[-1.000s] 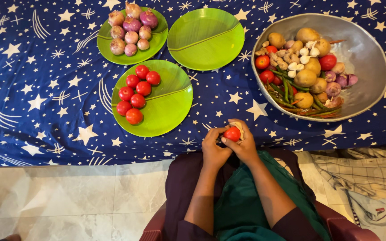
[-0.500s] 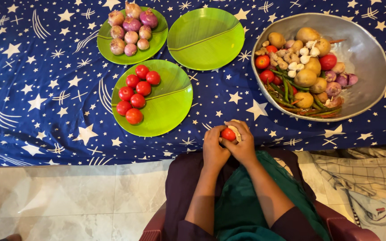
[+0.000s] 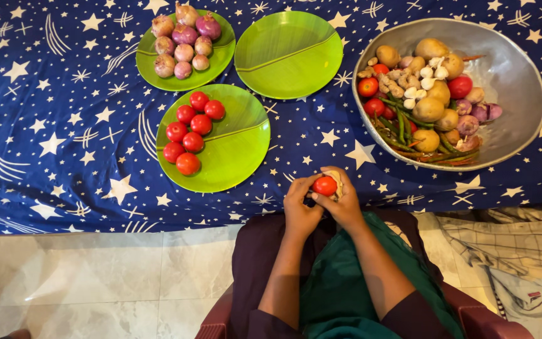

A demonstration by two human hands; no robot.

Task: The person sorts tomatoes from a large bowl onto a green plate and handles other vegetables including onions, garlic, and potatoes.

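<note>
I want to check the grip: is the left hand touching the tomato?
Touching. The head view shows left hand fingertips pressed against the tomato, no gap.

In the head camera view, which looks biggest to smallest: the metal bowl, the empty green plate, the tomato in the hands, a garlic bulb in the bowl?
1. Metal bowl
2. Empty green plate
3. Tomato, held by both hands
4. Garlic bulb, only slightly smaller; the tomato is nearer the camera, so unsure.

Glossy tomato (image 3: 325, 186); matt metal bowl (image 3: 514, 75); cloth tablecloth (image 3: 64, 138).
</note>
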